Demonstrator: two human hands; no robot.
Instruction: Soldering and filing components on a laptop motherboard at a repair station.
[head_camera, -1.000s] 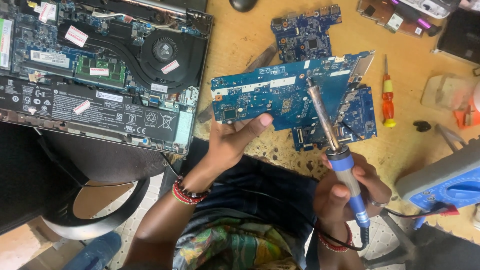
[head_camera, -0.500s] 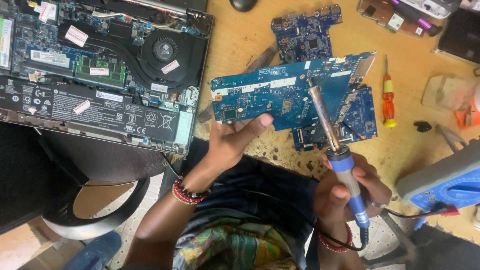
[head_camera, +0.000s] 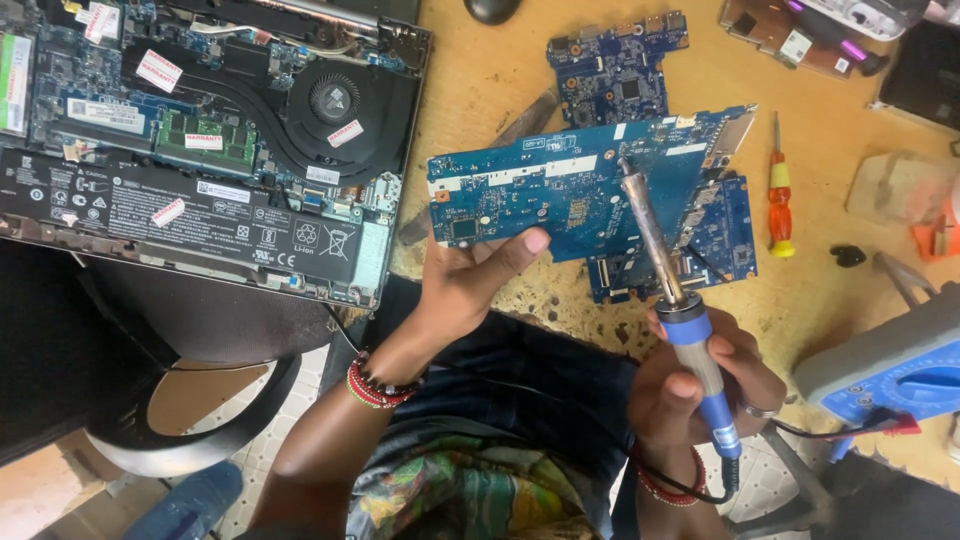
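Note:
My left hand (head_camera: 470, 275) holds a blue circuit board (head_camera: 560, 195) from below, thumb pressed on its lower edge, lifted over the wooden bench. My right hand (head_camera: 700, 385) grips the blue handle of a soldering iron (head_camera: 675, 310). Its metal tip rests on the board's upper middle. A second blue board (head_camera: 715, 240) lies under the held one, and a third blue board (head_camera: 615, 65) sits farther back.
An opened laptop (head_camera: 200, 140) with its fan and battery exposed lies at left. A red and yellow screwdriver (head_camera: 778, 195) lies right of the boards. A blue and grey multimeter (head_camera: 890, 365) sits at right. A black chair (head_camera: 190, 330) stands below the bench.

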